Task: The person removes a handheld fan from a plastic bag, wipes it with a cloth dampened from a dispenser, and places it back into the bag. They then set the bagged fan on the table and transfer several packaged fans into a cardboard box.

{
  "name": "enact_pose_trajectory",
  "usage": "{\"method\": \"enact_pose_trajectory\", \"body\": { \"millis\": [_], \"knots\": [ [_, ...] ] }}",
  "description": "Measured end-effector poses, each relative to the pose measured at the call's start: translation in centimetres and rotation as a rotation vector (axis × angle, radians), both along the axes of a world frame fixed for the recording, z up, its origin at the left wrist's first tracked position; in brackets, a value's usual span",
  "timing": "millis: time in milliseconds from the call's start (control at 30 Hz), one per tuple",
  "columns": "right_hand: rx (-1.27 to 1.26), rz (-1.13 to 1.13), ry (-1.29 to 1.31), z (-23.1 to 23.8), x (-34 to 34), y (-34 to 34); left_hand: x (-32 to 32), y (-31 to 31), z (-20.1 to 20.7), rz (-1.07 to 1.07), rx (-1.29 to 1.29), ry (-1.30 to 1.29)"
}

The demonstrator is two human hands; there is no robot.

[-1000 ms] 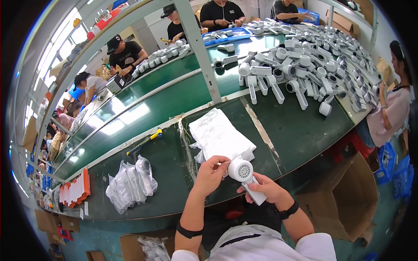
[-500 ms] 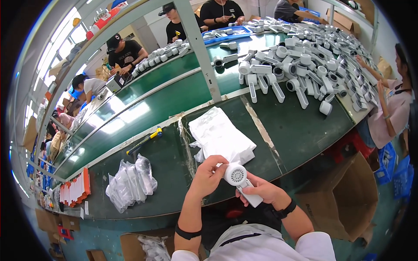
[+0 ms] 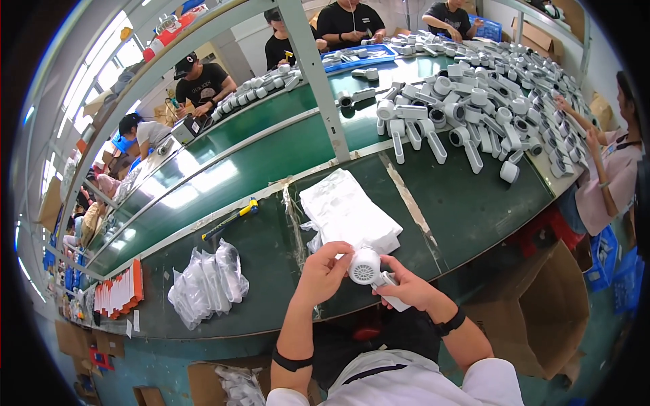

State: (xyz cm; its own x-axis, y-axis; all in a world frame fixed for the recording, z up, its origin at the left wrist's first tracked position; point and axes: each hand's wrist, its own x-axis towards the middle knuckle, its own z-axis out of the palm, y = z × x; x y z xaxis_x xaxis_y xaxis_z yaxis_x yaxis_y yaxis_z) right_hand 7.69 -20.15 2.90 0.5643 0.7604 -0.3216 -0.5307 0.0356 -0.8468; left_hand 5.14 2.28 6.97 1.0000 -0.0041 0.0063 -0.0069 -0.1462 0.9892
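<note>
Just past the table's near edge I hold a white handheld fan [image 3: 365, 266] with a round, slotted grille facing up. Its handle slants to the lower right, inside my right hand [image 3: 410, 287], which is closed around it. Thumb and fingers of my left hand [image 3: 323, 272] are pinched together at the left rim of the fan head; anything thin between the fingertips is too small to make out. Right beyond the fan lies a stack of white plastic bags [image 3: 349, 210]. Left of my hands, several clear-bagged items [image 3: 210, 284] lie side by side.
A yellow-and-black hammer [image 3: 231, 219] lies behind the bagged items; orange-and-white cartons [image 3: 119, 292] stand far left. A large heap of white fans [image 3: 481, 111] covers the back right. A metal post [image 3: 319, 88] rises beyond the bags. An open cardboard box [image 3: 542, 314] and a co-worker [image 3: 606, 172] are at right.
The fan has turned slightly in my hands, its head tilting a little toward the left. Both hands keep their hold. The whole view has shifted a little, and a far co-worker has drawn an arm in.
</note>
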Motion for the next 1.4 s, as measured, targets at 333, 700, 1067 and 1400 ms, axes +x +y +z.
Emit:
{"method": "enact_pose_trajectory", "body": {
  "millis": [333, 700, 1067, 1400],
  "knots": [
    [-0.216, -0.243, -0.084, 0.8, -0.8, 0.5, -0.4, -2.7, -0.9, 0.13, 0.576, -0.589],
    [-0.171, -0.362, -0.037, 1.1, -0.9, 0.5, -1.0, -3.5, -0.5, -0.154, 0.868, -0.504],
    [0.034, -0.517, 0.089, 0.1, -0.4, 0.7, -2.4, -5.7, -2.6, -0.085, 0.227, -0.209],
    [0.054, -0.792, -0.141, -1.9, -0.1, 1.6, -3.6, -5.4, -0.2, -0.373, 0.426, -0.302]
  ]
}}
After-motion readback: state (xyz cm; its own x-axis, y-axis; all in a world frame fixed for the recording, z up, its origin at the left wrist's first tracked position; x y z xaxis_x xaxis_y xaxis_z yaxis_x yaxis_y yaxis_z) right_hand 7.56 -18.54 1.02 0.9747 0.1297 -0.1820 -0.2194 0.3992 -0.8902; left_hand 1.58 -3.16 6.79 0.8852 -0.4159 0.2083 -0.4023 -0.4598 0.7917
